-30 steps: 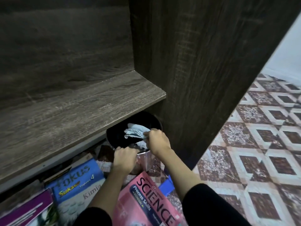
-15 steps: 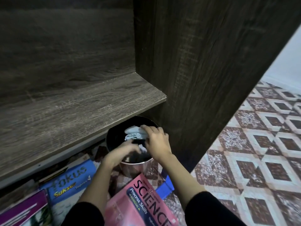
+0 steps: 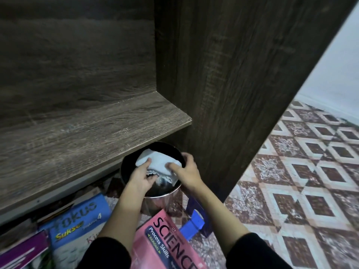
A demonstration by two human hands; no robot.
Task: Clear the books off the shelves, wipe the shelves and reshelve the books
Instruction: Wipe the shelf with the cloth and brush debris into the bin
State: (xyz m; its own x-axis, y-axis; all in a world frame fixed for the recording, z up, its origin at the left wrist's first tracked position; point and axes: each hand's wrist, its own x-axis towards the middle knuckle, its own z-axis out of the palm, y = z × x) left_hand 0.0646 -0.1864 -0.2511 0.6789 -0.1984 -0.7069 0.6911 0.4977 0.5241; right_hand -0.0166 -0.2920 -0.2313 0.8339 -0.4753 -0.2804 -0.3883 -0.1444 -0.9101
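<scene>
cloth (image 3: 158, 162) in pot (image 3: 134, 162) under shelf (image 3: 93, 133), books (image 3: 77, 222) left

The pot's (image 3: 161, 202) far rim slips under the shelf's (image 3: 77, 136) front edge, and the cloth (image 3: 157, 162) covers its inside. The pink book (image 3: 165, 239) and purple book (image 3: 21, 253) run off the bottom edge. The half-hidden blue thing (image 3: 195, 220) is perhaps a handle.

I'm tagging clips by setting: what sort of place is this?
Probably a room in a home: a dark wood-grain bookshelf, patterned maroon-and-white floor tiles, and a pink Science workbook lying on the floor.
</scene>
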